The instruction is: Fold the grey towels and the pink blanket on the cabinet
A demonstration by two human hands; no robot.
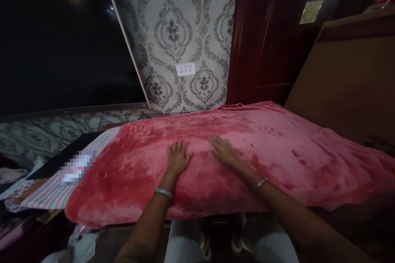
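Observation:
A plush blanket (132,172) in mottled pink and red is spread over a long low surface in front of me. My left hand (178,157) lies flat on the middle of it, palm down with the fingers spread. To its right, my right hand (224,150) also rests on the blanket, fingers stretched out and slightly blurred. Neither hand grips the cloth. A bracelet circles each wrist. The blanket is mostly smooth around the hands, with folds toward its right end.
A striped cloth (49,191) shows past the blanket's left end. A large dark television screen (61,41) stands at the back left. Patterned wallpaper carries a paper label (185,69) reading 277. At right, a big cardboard sheet or box (348,78) leans beside a dark red door (265,28).

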